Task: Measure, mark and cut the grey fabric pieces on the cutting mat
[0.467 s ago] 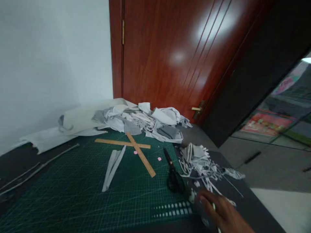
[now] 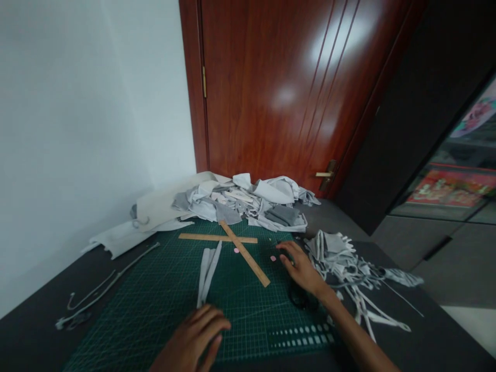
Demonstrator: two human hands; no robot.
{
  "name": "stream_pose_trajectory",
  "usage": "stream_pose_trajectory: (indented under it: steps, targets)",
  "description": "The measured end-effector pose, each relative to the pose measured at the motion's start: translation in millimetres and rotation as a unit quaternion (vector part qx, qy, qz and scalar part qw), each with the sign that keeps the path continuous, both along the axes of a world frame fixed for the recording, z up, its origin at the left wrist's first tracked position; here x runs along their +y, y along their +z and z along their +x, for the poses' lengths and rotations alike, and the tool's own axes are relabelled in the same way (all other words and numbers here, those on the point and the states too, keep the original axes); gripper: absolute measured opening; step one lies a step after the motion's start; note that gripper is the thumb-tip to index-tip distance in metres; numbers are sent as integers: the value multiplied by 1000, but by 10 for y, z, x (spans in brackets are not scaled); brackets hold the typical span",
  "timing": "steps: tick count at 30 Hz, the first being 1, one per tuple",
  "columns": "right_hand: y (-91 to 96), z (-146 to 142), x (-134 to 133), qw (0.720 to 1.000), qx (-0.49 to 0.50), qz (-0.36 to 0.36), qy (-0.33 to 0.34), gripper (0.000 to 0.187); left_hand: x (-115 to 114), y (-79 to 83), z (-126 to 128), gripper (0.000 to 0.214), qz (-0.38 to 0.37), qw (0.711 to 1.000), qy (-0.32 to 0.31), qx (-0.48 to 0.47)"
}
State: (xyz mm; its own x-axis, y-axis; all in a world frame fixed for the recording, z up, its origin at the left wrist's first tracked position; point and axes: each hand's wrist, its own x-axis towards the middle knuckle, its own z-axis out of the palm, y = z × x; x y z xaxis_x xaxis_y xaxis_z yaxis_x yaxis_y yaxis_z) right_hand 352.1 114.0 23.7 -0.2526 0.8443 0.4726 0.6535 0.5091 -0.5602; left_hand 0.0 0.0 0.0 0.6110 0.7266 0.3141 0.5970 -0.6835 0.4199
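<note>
Dark tabletop (image 2: pixel 36 315) carries a green cutting mat (image 2: pixel 155 310), with two bare hands over it. Fingers of the left hand (image 2: pixel 194 333) are loosely bent, the thumb well apart, nothing visible between them; they are at the near end of a folded fabric strip (image 2: pixel 208 271), though I cannot tell whether they touch it. On the right, the right hand (image 2: pixel 302 266) has its fingers spread and empty, above the scissors (image 2: pixel 298 298), whose black handles show just beside the wrist. This looks like a reaching step; picking up the strip would call for closing the left fingers on its near end. Farther out, two crossed wooden rulers (image 2: pixel 248 258) lie between strip and right hand, a tangle of trimmings (image 2: pixel 331 248) sits at right, and a heap of scraps (image 2: pixel 279 191) lies at the far side.
</note>
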Motion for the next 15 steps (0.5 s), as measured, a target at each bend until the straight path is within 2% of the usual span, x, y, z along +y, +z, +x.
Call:
stream_pose_trajectory:
  steps: [2, 4, 7, 10, 13, 15]
  targets:
    - [-63, -96, 134, 1000, 0, 23, -13, 34, 463, 6, -11, 32, 72, 994, 86, 18]
    - [-109, -203, 255, 999, -11, 37, -9, 33, 924, -50, -2, 35, 109, 983, 143, 44]
    - [-207, -357, 414, 998, -41, 40, 5, 34, 1463, -197, 21, 44, 73, 965, 218, 124]
    - [-391, -467, 527, 996, -85, 35, -19, 41, 1720, -346, 32, 55, 29, 949, 260, 174]
    - [-592, -517, 572, 991, -129, 15, -29, 44, 1775, -456, 3, 58, 18, 948, 258, 187]
    - [-655, -526, 569, 990, -136, 6, -22, 44, 1781, -499, -37, 59, 22, 950, 250, 188]
